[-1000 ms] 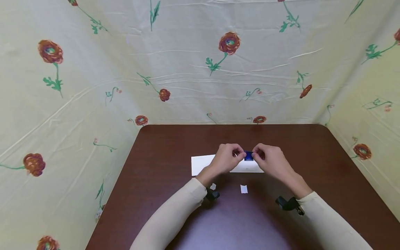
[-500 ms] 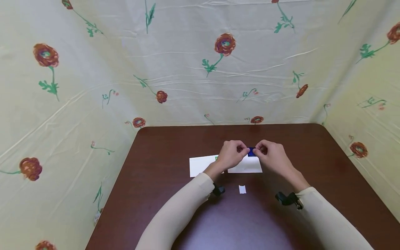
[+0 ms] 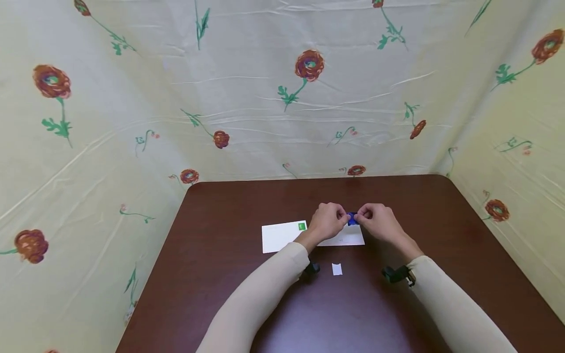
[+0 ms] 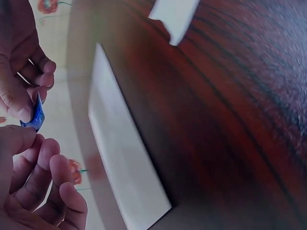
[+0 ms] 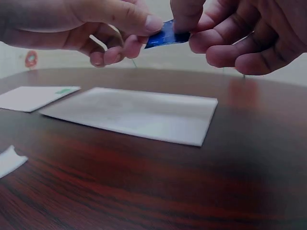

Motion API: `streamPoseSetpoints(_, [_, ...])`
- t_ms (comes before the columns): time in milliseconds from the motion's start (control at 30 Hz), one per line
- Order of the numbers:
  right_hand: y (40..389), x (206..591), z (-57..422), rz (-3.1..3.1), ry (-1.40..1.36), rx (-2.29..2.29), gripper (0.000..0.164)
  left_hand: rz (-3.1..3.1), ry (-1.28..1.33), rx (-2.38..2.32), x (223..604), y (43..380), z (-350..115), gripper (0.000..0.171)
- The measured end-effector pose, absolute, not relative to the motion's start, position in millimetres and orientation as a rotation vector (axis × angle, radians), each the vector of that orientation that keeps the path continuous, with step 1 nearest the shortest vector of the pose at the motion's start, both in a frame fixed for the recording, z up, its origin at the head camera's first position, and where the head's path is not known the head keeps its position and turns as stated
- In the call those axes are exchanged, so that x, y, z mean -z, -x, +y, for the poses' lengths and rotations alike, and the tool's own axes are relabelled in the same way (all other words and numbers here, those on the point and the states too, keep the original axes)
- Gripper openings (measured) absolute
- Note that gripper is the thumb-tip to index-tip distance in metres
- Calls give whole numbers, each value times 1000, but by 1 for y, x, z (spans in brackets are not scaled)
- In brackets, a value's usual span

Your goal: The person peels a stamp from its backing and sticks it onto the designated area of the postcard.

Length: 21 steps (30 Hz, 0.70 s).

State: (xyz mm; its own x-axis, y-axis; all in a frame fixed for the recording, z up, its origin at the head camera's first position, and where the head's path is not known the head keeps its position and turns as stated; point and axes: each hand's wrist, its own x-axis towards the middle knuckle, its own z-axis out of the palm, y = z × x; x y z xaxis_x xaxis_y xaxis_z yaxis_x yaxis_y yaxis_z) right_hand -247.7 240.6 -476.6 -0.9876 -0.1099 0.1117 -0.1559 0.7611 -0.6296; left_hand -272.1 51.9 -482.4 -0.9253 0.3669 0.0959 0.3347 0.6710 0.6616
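Observation:
My left hand [image 3: 327,220] and right hand [image 3: 380,223] meet above the far side of a white envelope [image 3: 342,239]. Between them is a small blue stamp [image 3: 352,218], pinched at its left edge by the left thumb and finger and at its right by the right ones. In the right wrist view the stamp [image 5: 167,35] is held tilted, well above the envelope [image 5: 139,115]. The left wrist view shows the same stamp [image 4: 35,117] bent slightly between both hands' fingertips. The other fingers curl loosely.
A second white envelope [image 3: 279,239] with a green stamp [image 3: 302,226] at its upper right corner lies to the left, partly behind the left arm. A small white paper scrap [image 3: 337,269] lies nearer on the brown table [image 3: 410,196]. Flowered cloth [image 3: 247,88] hangs around the table.
The left forearm has shifted right against the table, uncovering the green stamp and hiding a second scrap. Both hands rise slightly with the blue stamp, then come down a little, keeping their pinch.

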Motion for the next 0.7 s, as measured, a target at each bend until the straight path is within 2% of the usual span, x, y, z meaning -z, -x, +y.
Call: streamPoseSetpoints(700, [267, 501, 250, -3019, -113, -1002, 19, 2900, -502, -898, 502, 283, 73, 21])
